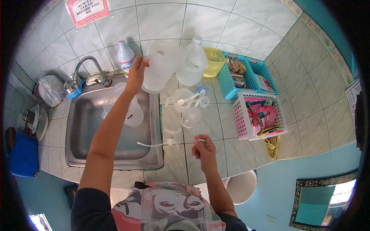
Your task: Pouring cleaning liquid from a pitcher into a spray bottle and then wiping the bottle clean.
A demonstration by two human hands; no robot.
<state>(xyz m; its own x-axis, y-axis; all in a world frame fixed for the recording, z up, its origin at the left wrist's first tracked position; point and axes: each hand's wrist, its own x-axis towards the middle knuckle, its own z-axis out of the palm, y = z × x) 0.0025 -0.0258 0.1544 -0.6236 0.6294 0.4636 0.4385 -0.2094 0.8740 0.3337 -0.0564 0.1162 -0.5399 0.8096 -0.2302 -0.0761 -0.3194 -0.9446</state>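
Observation:
My left hand [138, 71] reaches over the sink's back right corner, fingers closed at the left side of a large translucent white plastic container [160, 67], apparently gripping it. My right hand [202, 148] is closed on a small pale piece [200, 140] that I cannot make out, near the counter's front. Just left of it lies a clear plastic fitting [173, 138] with a thin tube [152, 145] pointing toward the sink. Behind these stand a clear small container [190, 117] and a clear cup [181, 96] with white spoons [187, 99] on it.
The steel sink [84, 127] holds translucent containers [133, 113] below a faucet [96, 65]. At the back stand a bleach-type bottle [125, 57], a large jug [191, 67] and a yellow container [212, 61]. Teal baskets [229, 88] and a white basket [243, 127] sit right. A bucket [243, 186] stands below.

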